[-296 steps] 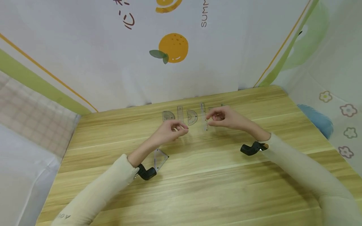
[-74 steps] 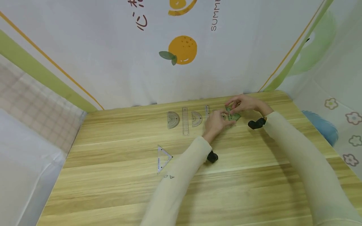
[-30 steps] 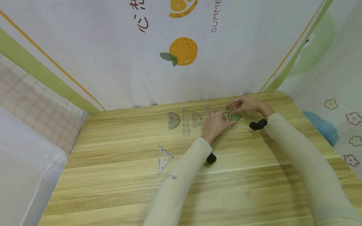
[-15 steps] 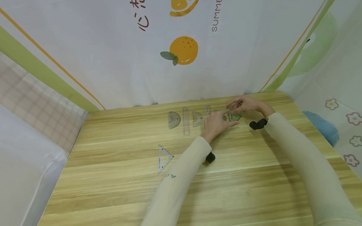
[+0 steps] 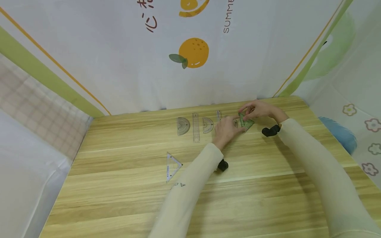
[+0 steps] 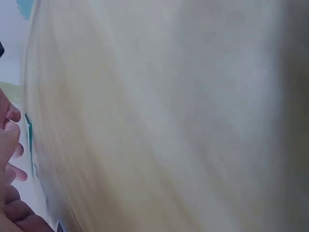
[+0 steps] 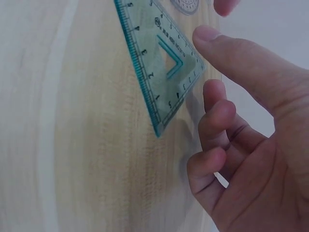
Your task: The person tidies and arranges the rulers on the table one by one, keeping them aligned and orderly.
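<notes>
A green see-through set square lies flat on the wooden table near its back right. My left hand reaches in from the left, its fingers stretched to the square's near edge. In the left wrist view only its fingertips and a blurred table show. My right hand hovers at the square's far side. Its thumb tip sits beside the square's edge and its other fingers are loosely bent, holding nothing.
A row of clear tools lies along the back: a protractor, a ruler, a second protractor, another ruler and a small protractor. A clear set square lies nearer, left. Cloth walls enclose the table.
Both hands moved from the table's middle to its back right over ten seconds. In the last second the green set square swung a little and settled flat; the hands hardly moved.
</notes>
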`<state>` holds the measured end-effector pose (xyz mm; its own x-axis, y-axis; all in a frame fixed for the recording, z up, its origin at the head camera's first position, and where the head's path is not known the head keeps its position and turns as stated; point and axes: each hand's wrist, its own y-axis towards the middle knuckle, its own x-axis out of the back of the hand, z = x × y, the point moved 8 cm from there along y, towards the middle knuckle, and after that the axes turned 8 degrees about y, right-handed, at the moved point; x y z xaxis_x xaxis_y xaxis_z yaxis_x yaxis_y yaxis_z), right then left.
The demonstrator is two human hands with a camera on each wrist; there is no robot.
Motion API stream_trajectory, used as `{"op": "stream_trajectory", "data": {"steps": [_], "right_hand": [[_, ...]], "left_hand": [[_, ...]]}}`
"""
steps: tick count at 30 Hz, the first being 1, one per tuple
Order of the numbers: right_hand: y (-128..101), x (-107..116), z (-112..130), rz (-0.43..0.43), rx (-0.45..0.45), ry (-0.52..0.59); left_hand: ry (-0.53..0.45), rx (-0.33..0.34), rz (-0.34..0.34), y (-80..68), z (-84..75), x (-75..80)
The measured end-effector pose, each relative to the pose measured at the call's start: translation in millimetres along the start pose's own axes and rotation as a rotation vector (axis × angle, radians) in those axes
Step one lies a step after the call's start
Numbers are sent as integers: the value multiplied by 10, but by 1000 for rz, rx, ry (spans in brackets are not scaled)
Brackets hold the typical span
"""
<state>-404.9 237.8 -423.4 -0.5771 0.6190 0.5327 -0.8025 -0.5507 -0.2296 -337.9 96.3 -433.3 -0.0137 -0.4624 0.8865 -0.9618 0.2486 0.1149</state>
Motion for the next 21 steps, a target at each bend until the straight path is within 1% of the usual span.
{"op": "stream_trajectory", "data": {"steps": [5, 8, 13, 15, 21], "right_hand": [[2, -5, 2, -7, 1, 2], [8, -7, -11, -13, -5, -8], [33, -19, -46, -10, -8, -14], [42, -20, -57, -10, -8, -8], [51, -15, -66, -9, -12, 1]], "left_hand": [[-157, -2, -2, 0, -23, 3], [-204, 14, -10, 3, -16, 5], [-206, 38, -39, 7, 2, -1], [-203, 37, -47, 9, 0, -8], [-176, 48, -42, 14, -8, -57]]}}
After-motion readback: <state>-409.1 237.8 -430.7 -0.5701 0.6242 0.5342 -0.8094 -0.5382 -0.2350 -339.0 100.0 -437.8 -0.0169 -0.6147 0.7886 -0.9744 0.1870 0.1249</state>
